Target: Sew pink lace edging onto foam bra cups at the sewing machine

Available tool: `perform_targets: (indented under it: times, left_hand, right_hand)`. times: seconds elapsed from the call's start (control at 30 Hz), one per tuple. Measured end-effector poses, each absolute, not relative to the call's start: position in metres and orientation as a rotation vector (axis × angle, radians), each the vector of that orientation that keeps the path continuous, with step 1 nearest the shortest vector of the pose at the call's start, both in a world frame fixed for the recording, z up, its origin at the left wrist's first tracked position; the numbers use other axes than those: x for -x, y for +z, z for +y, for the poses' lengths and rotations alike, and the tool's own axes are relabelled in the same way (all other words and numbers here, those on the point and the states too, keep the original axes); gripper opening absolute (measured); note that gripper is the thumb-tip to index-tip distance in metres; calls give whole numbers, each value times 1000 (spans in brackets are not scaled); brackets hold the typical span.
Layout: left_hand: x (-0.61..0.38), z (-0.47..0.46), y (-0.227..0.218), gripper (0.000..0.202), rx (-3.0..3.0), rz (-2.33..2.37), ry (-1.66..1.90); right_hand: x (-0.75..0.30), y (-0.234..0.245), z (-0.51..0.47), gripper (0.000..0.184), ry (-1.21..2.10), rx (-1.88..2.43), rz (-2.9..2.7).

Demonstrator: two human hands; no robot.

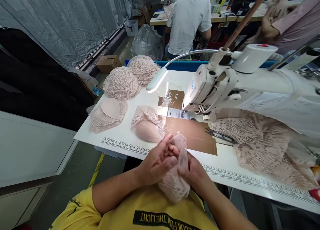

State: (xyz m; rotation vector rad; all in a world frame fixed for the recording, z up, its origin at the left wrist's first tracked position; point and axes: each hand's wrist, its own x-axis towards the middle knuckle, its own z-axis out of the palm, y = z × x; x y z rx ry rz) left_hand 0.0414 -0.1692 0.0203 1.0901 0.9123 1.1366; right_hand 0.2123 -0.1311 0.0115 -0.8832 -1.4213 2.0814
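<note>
The lace piece (175,186) hangs between both hands at the near edge of the bench (150,100), its sheer strip standing up toward the far side. The right hand (193,170) pinches that strip between thumb and fingers. The left hand (156,161) has its fingers loosely curled and its thumb apart from them; whether they pinch any cloth I cannot tell. The hem droops against the yellow shirt (150,210), so a slack hold could let it slip into the lap. Pulling unevenly would likely stretch or tear such thin mesh. Just beyond lies a covered cup (147,130), easily nudged by a knuckle. To the right, the open blades of the snips (220,135) touch the lace heap (262,146) and could snag it if dragged.
</note>
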Motion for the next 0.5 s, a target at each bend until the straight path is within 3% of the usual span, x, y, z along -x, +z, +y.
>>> perform_targets:
  times: [0.1,0.27,0.4,0.5]
  left_hand:
    - [-42,-173,15,70,-1084,782,1103]
    - [-23,-167,15,49,-1243,1124,1209]
    - [-17,-156,11,35,-1250,1294,1065]
    - [-18,-151,8,31,-1208,1327,1023]
  right_hand:
    - [-207,4,-123,57,2104,1029,-1156]
    - [-210,-5,-118,58,2198,1022,-960]
    - [-204,-1,-117,59,2256,1001,-1025]
    - [-202,4,-114,65,2119,1004,-1251]
